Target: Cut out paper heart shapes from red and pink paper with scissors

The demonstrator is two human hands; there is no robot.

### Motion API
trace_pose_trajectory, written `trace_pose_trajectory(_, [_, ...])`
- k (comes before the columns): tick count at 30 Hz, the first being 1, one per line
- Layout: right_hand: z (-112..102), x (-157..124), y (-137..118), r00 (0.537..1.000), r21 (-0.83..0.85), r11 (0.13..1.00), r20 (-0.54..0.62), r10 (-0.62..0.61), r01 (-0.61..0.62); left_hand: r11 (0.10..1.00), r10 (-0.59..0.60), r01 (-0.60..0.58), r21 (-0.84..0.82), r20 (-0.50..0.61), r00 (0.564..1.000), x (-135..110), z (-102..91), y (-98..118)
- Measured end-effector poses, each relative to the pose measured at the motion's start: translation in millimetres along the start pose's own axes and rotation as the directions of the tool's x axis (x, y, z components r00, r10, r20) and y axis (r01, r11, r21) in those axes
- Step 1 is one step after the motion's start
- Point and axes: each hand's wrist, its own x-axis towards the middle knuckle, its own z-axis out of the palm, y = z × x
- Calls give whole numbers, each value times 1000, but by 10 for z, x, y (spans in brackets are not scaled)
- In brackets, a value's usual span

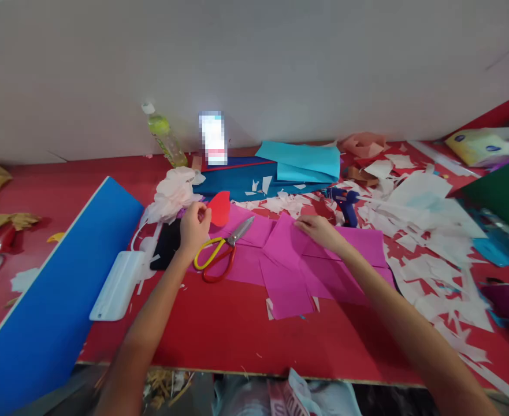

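My left hand (194,228) is closed, its thumb and fingertips pinching the edge of a red petal-shaped cutout (220,209). At the right, my right hand (321,232) is closed at the fingertips on the upper corner of a magenta paper sheet (285,238). That sheet overlaps several other magenta pieces lying on the red table. Between my hands lies a pair of scissors (240,231), with one yellow and one red handle, blades pointing up and right. A pale pink paper flower (174,193) sits just beyond my left hand.
A blue glue gun (345,199) stands beyond my right hand, near white paper scraps (427,254). A blue board (76,260) and a white device (118,286) are at the left. A bottle (167,138) and a lit phone (213,138) stand by the wall.
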Motion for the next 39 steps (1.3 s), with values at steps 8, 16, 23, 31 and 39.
trace_pose_trajectory(8, [-45,-376,-152,968,-327,943,-252,-22,-63,989,-7,25,-146,125,992,-360,3,311])
trace_pose_trajectory(16, [-20,-555,-412,949,305,952,-296,111,-16,692,-210,463,-554,459,863,-568,90,521])
trace_pose_trajectory(23, [19,-589,-474,984,613,773,40,175,-163,818,116,226,-528,537,836,-578,-90,876])
trace_pose_trajectory(31, [32,-565,-504,973,701,685,227,48,-197,702,158,472,-534,762,628,-569,154,953])
trace_pose_trajectory(39, [54,-497,-464,971,710,665,211,115,-233,614,42,553,-564,723,690,-684,296,898])
